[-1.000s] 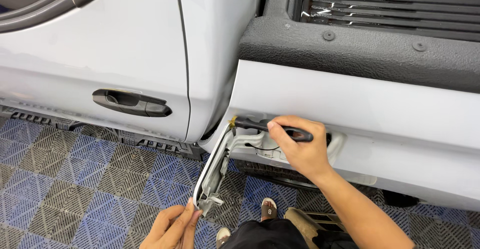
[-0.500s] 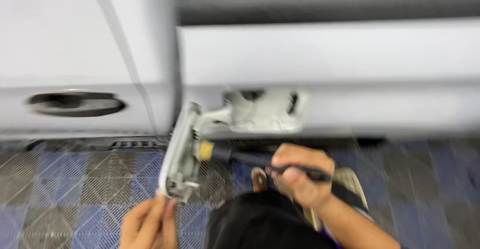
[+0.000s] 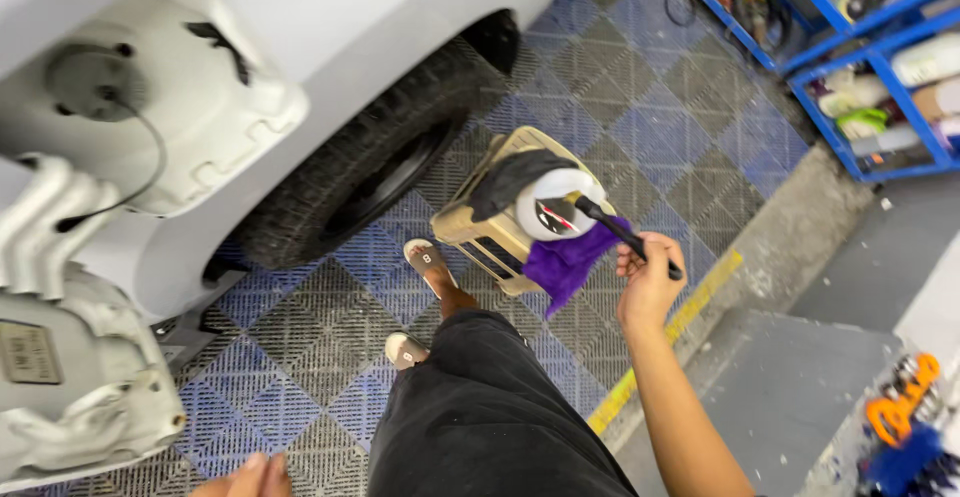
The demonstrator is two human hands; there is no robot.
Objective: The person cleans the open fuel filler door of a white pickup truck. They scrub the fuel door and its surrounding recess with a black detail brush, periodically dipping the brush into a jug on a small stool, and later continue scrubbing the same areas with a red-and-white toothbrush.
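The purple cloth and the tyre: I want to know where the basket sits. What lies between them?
In the head view, a beige slatted basket lies between the purple cloth and the tyre; a white container sits in it.

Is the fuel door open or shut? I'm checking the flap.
Open. The fuel door swings out from the white vehicle body, exposing the filler recess.

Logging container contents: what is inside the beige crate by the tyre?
The beige crate holds a white tub, a dark cloth and a purple cloth. Anything beneath these is covered.
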